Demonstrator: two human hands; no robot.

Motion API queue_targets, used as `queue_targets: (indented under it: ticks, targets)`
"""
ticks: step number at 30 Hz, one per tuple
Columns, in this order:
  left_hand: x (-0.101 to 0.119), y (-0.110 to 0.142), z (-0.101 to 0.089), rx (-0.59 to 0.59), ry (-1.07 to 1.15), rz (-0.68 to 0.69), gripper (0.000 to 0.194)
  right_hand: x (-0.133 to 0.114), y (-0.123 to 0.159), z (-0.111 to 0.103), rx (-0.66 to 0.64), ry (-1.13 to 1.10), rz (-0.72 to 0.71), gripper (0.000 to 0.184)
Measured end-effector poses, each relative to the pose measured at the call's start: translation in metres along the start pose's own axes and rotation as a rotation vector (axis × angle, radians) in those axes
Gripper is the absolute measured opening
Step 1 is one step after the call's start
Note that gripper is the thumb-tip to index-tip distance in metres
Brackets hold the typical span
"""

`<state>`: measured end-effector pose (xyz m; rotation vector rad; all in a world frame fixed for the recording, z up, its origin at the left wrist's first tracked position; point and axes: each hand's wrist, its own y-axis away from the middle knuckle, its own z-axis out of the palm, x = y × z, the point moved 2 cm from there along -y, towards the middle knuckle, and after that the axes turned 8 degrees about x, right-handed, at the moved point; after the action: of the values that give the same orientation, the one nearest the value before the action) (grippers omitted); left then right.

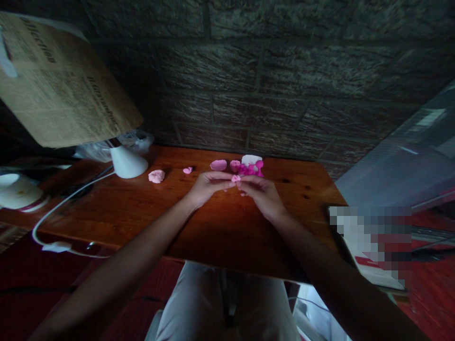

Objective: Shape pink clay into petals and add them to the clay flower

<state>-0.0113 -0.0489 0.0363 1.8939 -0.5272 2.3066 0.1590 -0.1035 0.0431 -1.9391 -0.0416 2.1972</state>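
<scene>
My left hand (208,185) and my right hand (261,194) meet over the middle of a wooden table (142,213). Together their fingertips pinch a small pink clay piece (235,178). Just behind the hands lie a flat pale pink clay disc (218,165), a rounder pink piece (234,165) and a cluster of bright magenta clay shapes (253,169) against a white lump (250,158). Farther left on the table sit a tiny pink bit (187,170) and a pale pink lump (156,176).
A white lamp base (127,162) stands at the table's back left under a paper shade (60,80), and its white cable (57,208) runs off the left edge. A brick wall (284,85) backs the table. A white bowl-like object (17,192) sits at far left.
</scene>
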Motion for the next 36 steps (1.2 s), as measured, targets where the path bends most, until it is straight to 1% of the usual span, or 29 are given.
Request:
queue_targets:
  ticks: [9,14,18,24,27,32,36]
  targets:
    - [0.0004,0.0003,0.0000,0.014,-0.002,-0.005,0.028,0.0002,-0.0014,-0.0007,0.030,0.049,-0.007,0.027]
    - [0.0015,0.0014,0.0007,-0.014,0.003,-0.008,0.027,-0.0033,-0.0012,-0.0023,0.032,0.092,-0.051,0.026]
    - [0.0020,0.0017,0.0007,0.001,0.002,-0.034,0.028,-0.0034,-0.0013,-0.0030,0.033,0.120,-0.064,0.024]
    - [0.0009,0.0011,0.0005,0.018,0.023,-0.045,0.031,-0.0004,-0.0037,-0.0056,0.105,0.036,-0.055,0.020]
    - [-0.0001,0.0012,0.0006,0.002,0.016,-0.049,0.030,-0.0006,-0.0037,-0.0046,0.106,-0.013,-0.054,0.020]
    - [-0.0002,0.0013,0.0012,-0.016,0.025,-0.053,0.032,0.0012,-0.0032,-0.0030,0.078,0.027,-0.058,0.020]
    - [0.0013,0.0014,0.0024,-0.014,0.014,-0.046,0.031,0.0027,-0.0033,-0.0035,0.113,0.051,-0.054,0.023]
